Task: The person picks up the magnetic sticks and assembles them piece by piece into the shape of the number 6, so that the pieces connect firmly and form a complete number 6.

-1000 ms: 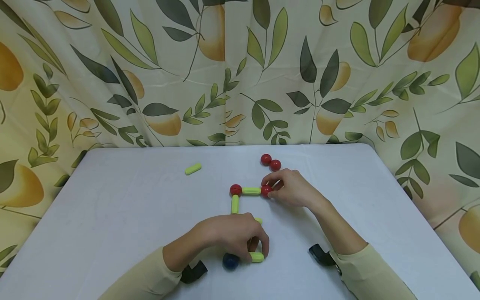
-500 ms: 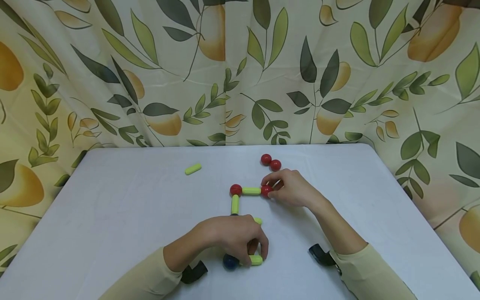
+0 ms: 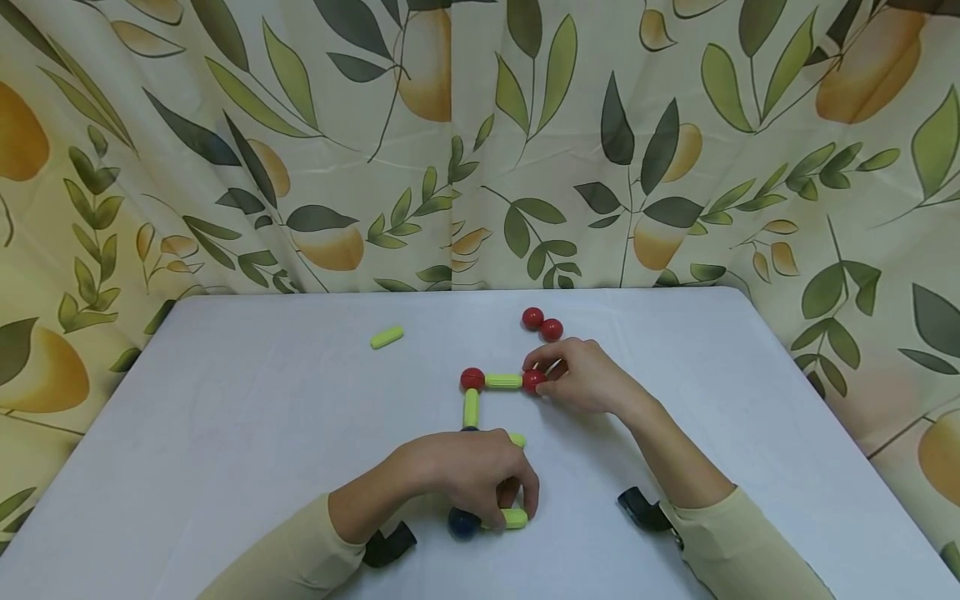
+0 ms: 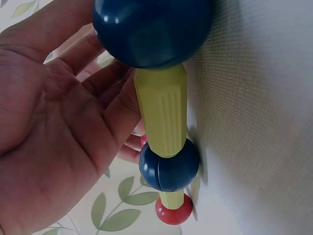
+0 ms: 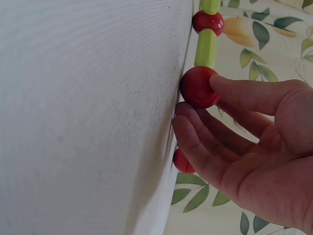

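Red and blue balls joined by yellow-green rods lie on the white table. My right hand (image 3: 581,379) pinches the red ball (image 3: 533,382) at the far right end. From that ball a rod (image 3: 503,382) runs left to a corner red ball (image 3: 472,379). Another rod (image 3: 471,408) leads towards me to a blue ball (image 4: 169,166), mostly covered by my left hand (image 3: 480,471) in the head view. That hand's thumb and finger pinch a rod (image 3: 515,518) beside the near blue ball (image 3: 464,523). A further rod's tip (image 3: 517,439) shows behind the hand.
Two loose red balls (image 3: 551,330) touch each other at the back of the table (image 3: 225,433). Farther left lies a single yellow-green rod (image 3: 387,337). A leaf-patterned curtain (image 3: 480,167) hangs behind the table's far edge.
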The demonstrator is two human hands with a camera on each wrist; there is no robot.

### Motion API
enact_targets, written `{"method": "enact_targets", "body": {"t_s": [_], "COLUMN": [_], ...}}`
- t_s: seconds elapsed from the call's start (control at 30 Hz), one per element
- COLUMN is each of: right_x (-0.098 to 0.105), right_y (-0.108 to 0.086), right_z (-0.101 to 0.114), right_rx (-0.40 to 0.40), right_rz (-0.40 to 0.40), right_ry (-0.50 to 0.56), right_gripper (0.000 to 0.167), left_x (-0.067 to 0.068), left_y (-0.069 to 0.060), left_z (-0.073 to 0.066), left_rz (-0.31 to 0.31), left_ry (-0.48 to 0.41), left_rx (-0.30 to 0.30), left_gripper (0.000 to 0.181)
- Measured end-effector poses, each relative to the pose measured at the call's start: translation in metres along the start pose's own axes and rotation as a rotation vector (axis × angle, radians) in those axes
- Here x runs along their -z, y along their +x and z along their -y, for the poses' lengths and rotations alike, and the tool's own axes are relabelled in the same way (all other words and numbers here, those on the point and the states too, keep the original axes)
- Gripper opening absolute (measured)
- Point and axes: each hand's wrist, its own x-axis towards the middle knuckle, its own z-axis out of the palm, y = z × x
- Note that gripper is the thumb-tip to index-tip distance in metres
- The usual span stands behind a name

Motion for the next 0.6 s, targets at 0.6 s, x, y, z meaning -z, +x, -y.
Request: {"method": "enact_targets", "body": {"t_s": [0.6], "right_x": [0.0019], "right_y": [-0.0013], "right_z": [-0.0016], "right_rx": [0.037], "right_rz": [-0.006], "right_ry": [-0.002], "right_gripper": [0.026], "left_x": [0.0060], "left_y": [-0.0018], "left_z": [0.0046], "left_rz": [-0.045], "left_ry": [-0.044], "left_rx": [-0.009], "left_gripper": [0.027]}}
